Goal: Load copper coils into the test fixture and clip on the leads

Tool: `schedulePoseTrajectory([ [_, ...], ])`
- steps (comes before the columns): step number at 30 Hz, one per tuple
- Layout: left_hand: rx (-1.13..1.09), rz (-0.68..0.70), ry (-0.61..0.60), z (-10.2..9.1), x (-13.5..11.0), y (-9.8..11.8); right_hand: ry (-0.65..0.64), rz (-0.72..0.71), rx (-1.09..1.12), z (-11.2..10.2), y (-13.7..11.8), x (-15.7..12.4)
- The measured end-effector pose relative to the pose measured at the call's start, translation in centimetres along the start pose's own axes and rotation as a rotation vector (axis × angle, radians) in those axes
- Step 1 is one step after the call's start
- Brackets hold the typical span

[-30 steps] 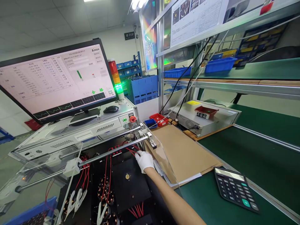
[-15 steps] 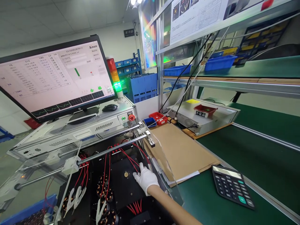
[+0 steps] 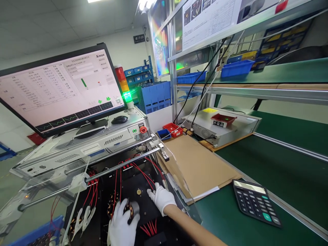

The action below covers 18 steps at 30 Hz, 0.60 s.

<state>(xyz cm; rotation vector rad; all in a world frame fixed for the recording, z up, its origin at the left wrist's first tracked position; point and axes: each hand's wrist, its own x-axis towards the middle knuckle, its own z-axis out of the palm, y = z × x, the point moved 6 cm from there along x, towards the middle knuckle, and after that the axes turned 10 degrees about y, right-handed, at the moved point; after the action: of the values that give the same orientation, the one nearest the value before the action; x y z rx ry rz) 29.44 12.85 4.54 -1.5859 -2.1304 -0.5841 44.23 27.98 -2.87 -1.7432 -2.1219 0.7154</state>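
My left hand [image 3: 123,223], in a white glove, is at the lower middle with its fingers wrapped round a copper-wound motor stator [image 3: 131,210] with a silvery side. Beneath and behind it are more copper-wound stators [image 3: 112,201] on the black fixture. My right hand [image 3: 162,199], also gloved, rests at the right edge of the black plate [image 3: 130,184]. Its fingers are curled where red wires [image 3: 147,177] end; what they grip is hidden. A pale clip [image 3: 164,183] shows just beyond them. Left of my left hand lie white clips [image 3: 87,217] on red wires.
Metal rails [image 3: 123,165] and a clear plastic panel [image 3: 183,177] border the fixture. Behind stands a monitor [image 3: 61,89] beside a signal tower lit green [image 3: 127,96]. Brown cardboard [image 3: 202,164] and a calculator [image 3: 257,201] lie right. A blue bin [image 3: 38,235] is lower left.
My left hand has come into view from below with a stator in it. My right hand has shifted slightly right and down, still beside the black plate. The view has tilted a little.
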Motion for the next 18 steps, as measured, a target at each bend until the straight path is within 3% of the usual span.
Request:
schedulePoseTrajectory([
  [3, -0.007, 0.062, 0.042, 1.1, 4.2, 1.9, -0.013, -0.006, 0.015, 0.0, 0.0, -0.2],
  [6, -0.065, 0.15, -0.027, 2.4, 6.0, 2.9, 0.003, 0.0, 0.01, 0.0, 0.1, -0.3],
  [9, -0.108, 0.192, -0.048, 3.3, 6.0, 2.8, 0.015, 0.006, -0.003, 0.3, 0.2, 0.0],
  [14, -0.097, 0.151, 0.082, 4.2, 4.2, 2.2, 0.004, 0.019, 0.013, 0.9, 0.6, 0.5],
  [18, -0.127, 0.144, 0.153, 4.8, 2.6, 2.2, -0.004, 0.005, 0.018, 0.1, 0.4, 0.3],
])
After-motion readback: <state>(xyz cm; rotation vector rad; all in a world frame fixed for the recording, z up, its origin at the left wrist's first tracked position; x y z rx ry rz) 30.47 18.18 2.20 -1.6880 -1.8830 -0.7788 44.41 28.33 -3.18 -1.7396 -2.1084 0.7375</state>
